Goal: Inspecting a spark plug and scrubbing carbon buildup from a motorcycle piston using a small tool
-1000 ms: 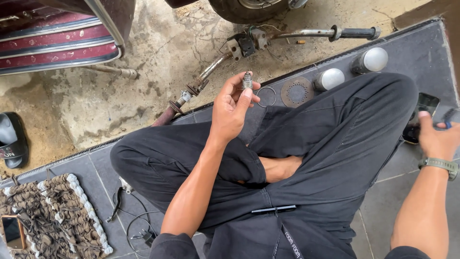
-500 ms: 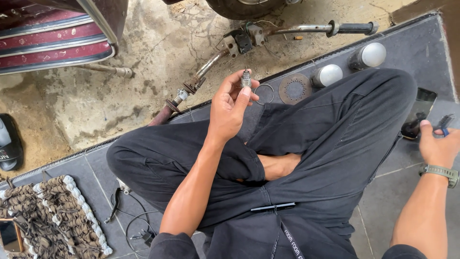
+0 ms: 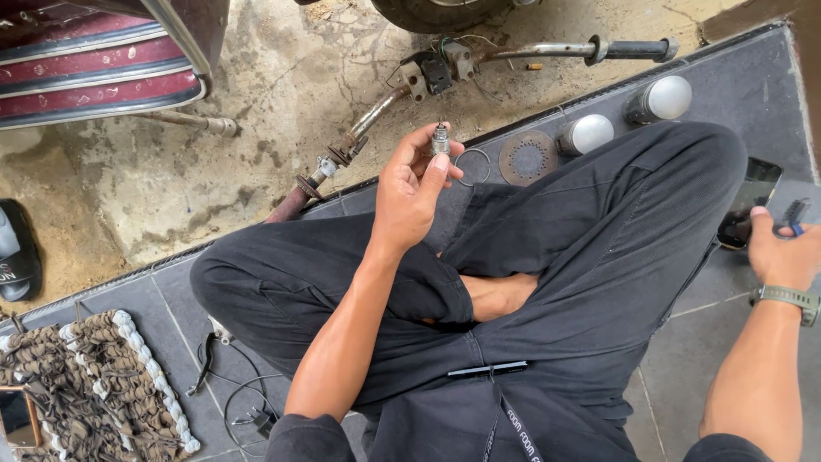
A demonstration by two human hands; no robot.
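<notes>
**A:** What is the left hand (image 3: 409,192) doing?

**B:** It is lifted up over the crossed legs in black trousers (image 3: 547,291); its thumb and fingertips pinch a small metal part (image 3: 440,139), which stands upright at the top of the hand.

**A:** And the right hand (image 3: 782,254)?

**B:** It is low at the far right edge, with a green watch (image 3: 788,297) on its wrist; its fingers curl around a small dark tool with a blue bit (image 3: 794,214); a dark phone (image 3: 749,204) lies on the floor just beside that hand, on the side toward the knee.

**A:** What is just past the left hand?

**B:** A thin wire ring (image 3: 471,166) lies flat on the grey tiles, just beyond the fingertips; next to it, toward the right hand, is a rusty round disc with little holes (image 3: 528,157); then come two silver domed caps (image 3: 588,133), side by side.

**A:** And farther out?

**B:** Beyond the tile edge, on the dirty ground, a long rusty handlebar (image 3: 479,60) with a black grip lies sideways; a dark red scooter body (image 3: 103,60) is past the left hand's outer side.

**A:** Anything back near the elbow?

**B:** A woven rope mat (image 3: 94,385) and some black wires (image 3: 231,393) lie on the tiles beside the left arm.
</notes>
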